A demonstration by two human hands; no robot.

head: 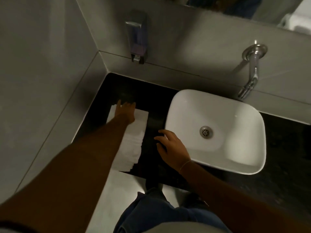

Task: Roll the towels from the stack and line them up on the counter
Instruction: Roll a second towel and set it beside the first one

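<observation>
The stack of white towels (133, 145) lies flat along the left edge of the black counter (277, 174), its long axis running from the front edge toward the back corner. The left hand (126, 113) rests open, fingers spread, on its far end, gripping nothing. The right hand (171, 148) rests open on bare counter beside the basin (217, 101). Rolling seems not yet begun; next, lift the top towel's far edge.

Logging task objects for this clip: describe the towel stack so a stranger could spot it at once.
Start at the white basin on the black counter. To its left, in the wall corner below the soap dispenser, lies the towel stack, under the left hand. It is the only white, flat, layered thing on the counter.
</observation>
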